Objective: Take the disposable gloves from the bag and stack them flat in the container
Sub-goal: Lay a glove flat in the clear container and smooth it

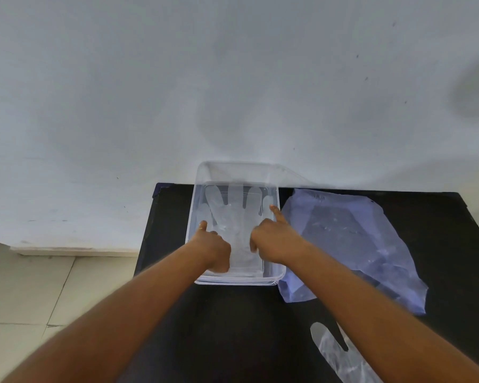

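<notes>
Both hands, my left hand (213, 248) and right hand (271, 241), press loosely curled onto a glove (233, 217) in the clear container (190, 233), I judge to flatten it. Nearer, another glove (335, 352) waits on the worktop (233, 327); the bag (351, 244) lies just right of the container.

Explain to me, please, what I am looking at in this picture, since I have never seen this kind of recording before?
There is no machine here. A camera worn on a person's head looks down at their two bare hands. The left hand and right hand press a clear glove flat inside a transparent container on a black table. Beside the container lies the plastic bag of gloves. Another glove lies loose on the table nearer the person, partly behind the right arm. Neither hand grips anything.
</notes>
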